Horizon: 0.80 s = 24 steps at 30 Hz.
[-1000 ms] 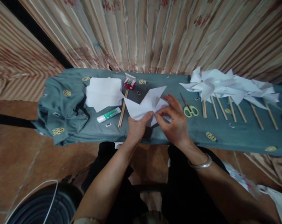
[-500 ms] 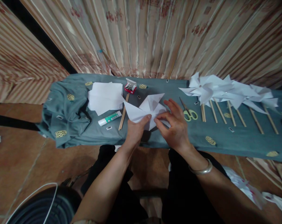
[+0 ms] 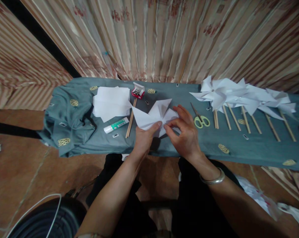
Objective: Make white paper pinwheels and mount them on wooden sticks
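Note:
A white paper pinwheel (image 3: 153, 115) is held over the front of the table, its folded points spread out. My left hand (image 3: 146, 136) grips it from the left, thumb pressed near the centre and the other fingers hidden beneath. On the right side, my right hand (image 3: 185, 132) pinches the paper close to the centre between thumb and forefinger, the remaining fingers raised. Whether a small pin sits in that pinch I cannot make out. Green-handled scissors (image 3: 201, 121) lie just right of my right hand. Wooden sticks (image 3: 131, 119) rest to the left of the pinwheel.
A stack of white paper (image 3: 112, 102) and a glue stick (image 3: 116, 125) lie at left. Behind the sticks stands an open red box (image 3: 138, 92) of small metal pins. Several finished pinwheels (image 3: 226, 92) on sticks lie at right on the green cloth (image 3: 189, 152). A curtain (image 3: 149, 39) hangs behind.
Both hands stay at the pinwheel's centre with almost the same grip. The pinwheel has tilted slightly, and my right hand has shifted a little to the left.

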### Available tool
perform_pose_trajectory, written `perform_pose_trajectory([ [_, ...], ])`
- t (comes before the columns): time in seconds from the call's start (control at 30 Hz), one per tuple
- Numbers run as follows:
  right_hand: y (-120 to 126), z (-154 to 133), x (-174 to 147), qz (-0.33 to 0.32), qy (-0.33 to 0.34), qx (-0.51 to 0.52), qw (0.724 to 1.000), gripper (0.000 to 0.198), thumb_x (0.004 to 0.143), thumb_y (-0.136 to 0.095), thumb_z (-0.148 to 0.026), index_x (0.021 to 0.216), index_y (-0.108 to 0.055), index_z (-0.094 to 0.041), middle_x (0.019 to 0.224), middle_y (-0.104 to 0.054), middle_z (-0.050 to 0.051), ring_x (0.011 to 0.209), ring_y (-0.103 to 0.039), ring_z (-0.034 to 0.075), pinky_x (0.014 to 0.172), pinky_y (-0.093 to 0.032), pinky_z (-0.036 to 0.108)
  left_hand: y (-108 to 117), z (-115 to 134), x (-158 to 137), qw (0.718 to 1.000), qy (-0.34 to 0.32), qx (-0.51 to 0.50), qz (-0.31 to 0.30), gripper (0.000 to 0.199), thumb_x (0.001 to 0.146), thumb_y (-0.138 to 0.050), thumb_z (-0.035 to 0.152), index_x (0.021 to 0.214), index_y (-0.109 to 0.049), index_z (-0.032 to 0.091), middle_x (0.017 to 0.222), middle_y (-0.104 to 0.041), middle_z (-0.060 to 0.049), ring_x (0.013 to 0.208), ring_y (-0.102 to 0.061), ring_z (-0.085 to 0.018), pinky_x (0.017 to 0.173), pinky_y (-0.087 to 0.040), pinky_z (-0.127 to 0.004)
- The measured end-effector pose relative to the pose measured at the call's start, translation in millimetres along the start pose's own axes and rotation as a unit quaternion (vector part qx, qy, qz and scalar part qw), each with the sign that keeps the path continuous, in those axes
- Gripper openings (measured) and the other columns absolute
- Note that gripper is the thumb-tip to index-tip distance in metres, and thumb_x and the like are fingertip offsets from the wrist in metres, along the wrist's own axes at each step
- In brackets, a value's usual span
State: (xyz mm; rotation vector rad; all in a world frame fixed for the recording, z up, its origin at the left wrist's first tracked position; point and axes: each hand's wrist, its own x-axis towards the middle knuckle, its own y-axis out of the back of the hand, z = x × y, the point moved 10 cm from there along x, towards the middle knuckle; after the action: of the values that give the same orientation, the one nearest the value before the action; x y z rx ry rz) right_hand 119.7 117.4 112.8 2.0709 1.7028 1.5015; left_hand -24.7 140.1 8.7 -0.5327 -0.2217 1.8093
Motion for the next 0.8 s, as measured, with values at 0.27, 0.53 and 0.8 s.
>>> perform_pose_trajectory([
  [0.27, -0.6, -0.1, 0.5, -0.002, -0.001, 0.002, 1.0, 0.01, 0.084, -0.063, -0.02, 0.075, -0.06, -0.025, 0.13, -0.063, 0.01, 0.132, -0.051, 0.03, 0.108, -0.044, 0.055, -0.1, 1.1, -0.9, 1.0, 0.001, -0.008, 0.0, 0.034, 0.055, -0.086, 0.027, 0.085, -0.075, 0.014, 0.088, -0.078, -0.007, 0.087, -0.071, -0.021, 0.086, -0.054, -0.033],
  [0.53, -0.1, -2.6, 1.3, 0.002, 0.007, -0.007, 1.0, 0.01, 0.083, -0.064, -0.019, 0.074, -0.06, -0.022, 0.128, -0.064, 0.014, 0.13, -0.053, 0.032, 0.106, -0.046, 0.055, -0.9, 0.1, -1.0, 1.0, 0.002, -0.009, -0.002, 0.033, 0.055, -0.086, 0.027, 0.083, -0.075, 0.014, 0.087, -0.077, -0.007, 0.087, -0.071, -0.021, 0.086, -0.054, -0.033],
  [0.8, -0.3, -4.3, 1.5, -0.009, 0.001, -0.018, 1.0, 0.01, 0.085, -0.063, -0.019, 0.076, -0.062, -0.022, 0.129, -0.063, 0.013, 0.132, -0.051, 0.03, 0.108, -0.045, 0.051, 1.9, 3.1, -1.6, 1.0, -0.005, 0.002, 0.014, 0.033, 0.056, -0.086, 0.027, 0.084, -0.075, 0.012, 0.085, -0.077, -0.006, 0.079, -0.07, -0.018, 0.08, -0.054, -0.03],
])
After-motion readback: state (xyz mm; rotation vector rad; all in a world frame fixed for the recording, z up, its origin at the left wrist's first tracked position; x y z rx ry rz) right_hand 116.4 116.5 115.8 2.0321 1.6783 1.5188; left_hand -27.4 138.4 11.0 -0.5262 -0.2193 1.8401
